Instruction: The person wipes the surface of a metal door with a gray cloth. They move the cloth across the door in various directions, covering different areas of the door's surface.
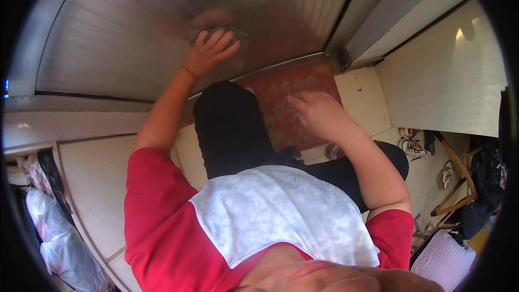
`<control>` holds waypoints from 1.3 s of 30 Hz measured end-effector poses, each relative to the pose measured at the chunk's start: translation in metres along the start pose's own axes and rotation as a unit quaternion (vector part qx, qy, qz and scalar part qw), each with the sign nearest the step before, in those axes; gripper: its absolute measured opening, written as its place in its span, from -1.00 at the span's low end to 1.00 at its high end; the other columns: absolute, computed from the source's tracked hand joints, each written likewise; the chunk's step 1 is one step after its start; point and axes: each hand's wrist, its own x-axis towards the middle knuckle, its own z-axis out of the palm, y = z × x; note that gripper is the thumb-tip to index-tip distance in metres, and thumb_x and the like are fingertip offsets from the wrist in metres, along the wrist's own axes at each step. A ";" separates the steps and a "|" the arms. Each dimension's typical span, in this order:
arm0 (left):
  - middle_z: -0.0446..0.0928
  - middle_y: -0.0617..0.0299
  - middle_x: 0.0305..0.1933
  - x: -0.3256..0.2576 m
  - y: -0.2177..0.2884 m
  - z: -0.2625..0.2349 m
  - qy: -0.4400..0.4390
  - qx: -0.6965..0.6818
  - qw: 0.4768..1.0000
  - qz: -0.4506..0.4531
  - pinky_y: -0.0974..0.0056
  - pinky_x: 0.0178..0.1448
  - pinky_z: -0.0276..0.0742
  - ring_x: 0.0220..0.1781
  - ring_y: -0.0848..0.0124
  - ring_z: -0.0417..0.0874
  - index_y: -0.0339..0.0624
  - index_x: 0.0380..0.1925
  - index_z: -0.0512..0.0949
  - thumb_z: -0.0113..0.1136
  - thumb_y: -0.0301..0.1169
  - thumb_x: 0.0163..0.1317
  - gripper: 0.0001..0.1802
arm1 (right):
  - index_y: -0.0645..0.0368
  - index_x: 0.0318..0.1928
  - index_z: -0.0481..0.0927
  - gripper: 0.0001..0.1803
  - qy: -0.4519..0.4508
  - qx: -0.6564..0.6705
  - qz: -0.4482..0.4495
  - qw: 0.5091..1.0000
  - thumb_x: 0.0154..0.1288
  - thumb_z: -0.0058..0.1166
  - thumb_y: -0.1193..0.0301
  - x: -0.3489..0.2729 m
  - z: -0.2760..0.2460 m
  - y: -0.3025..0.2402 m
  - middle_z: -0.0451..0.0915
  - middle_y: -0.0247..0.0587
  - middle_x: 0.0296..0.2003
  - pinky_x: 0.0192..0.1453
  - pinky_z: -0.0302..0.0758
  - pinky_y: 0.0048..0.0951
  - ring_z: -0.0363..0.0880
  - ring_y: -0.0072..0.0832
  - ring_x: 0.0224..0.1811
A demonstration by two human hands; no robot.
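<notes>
In the upper centre, I log: left hand [214, 48], half-spread, pressing grey cloth [240, 35], presumably keeping it against metal panel [130, 38]; right of centre: right hand [320, 114], loosely open, seemingly empty.

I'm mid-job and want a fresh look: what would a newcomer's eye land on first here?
Probably the red sleeves and pale mottled front of the person's top, filling the lower middle. Next, at upper centre, the left hand holds a grey cloth against a shiny panel; the right hand appears over a red patterned mat.
</notes>
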 end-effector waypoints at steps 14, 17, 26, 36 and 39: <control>0.39 0.03 0.16 0.168 -0.096 -0.090 0.309 0.107 0.908 -0.260 -0.05 0.26 0.18 0.19 0.00 0.38 0.05 0.12 0.46 0.24 -0.52 -0.08 -0.37 | 0.19 0.09 0.54 -0.54 0.012 0.016 0.005 1.000 0.11 0.12 0.47 0.001 -0.006 -0.008 0.58 -0.09 -0.11 0.09 0.44 -0.19 0.55 -0.13 -0.04; 0.42 0.27 0.15 0.153 -0.069 -0.055 0.278 0.053 0.932 -0.228 0.05 0.11 0.24 0.17 0.28 0.41 0.39 0.13 0.45 0.17 -0.43 0.10 -0.44 | 0.20 0.14 0.51 -0.56 0.001 0.006 -0.006 1.000 0.23 -0.02 0.42 -0.003 -0.008 -0.008 0.57 -0.06 -0.05 0.14 0.39 -0.19 0.53 -0.18 0.02; 0.34 0.24 0.23 0.092 0.018 0.017 -0.093 -0.028 0.991 0.089 -0.06 0.18 0.27 0.25 0.26 0.34 0.21 0.14 0.37 0.08 -0.32 0.12 -0.49 | 0.21 0.14 0.51 -0.54 0.016 -0.023 -0.012 1.000 0.18 0.00 0.44 -0.009 -0.013 -0.010 0.56 -0.07 -0.09 0.14 0.38 -0.23 0.53 -0.20 0.00; 0.42 0.22 0.12 0.217 -0.091 -0.090 0.239 0.061 0.951 -0.188 0.01 0.17 0.27 0.16 0.18 0.43 0.24 0.11 0.47 0.16 -0.43 0.09 -0.48 | 0.23 0.11 0.51 -0.55 0.006 -0.029 -0.011 1.000 0.18 0.10 0.41 -0.013 -0.018 -0.017 0.57 -0.09 -0.08 0.13 0.39 -0.21 0.53 -0.20 -0.01; 0.42 0.07 0.13 0.235 -0.086 -0.109 0.343 -0.108 0.888 -0.287 -0.03 0.21 0.24 0.15 0.04 0.42 0.06 0.09 0.48 0.25 -0.52 -0.05 -0.41 | 0.23 0.11 0.51 -0.55 0.016 -0.024 -0.020 0.999 0.17 0.08 0.42 -0.019 -0.027 -0.027 0.57 -0.10 -0.11 0.12 0.38 -0.24 0.53 -0.22 -0.03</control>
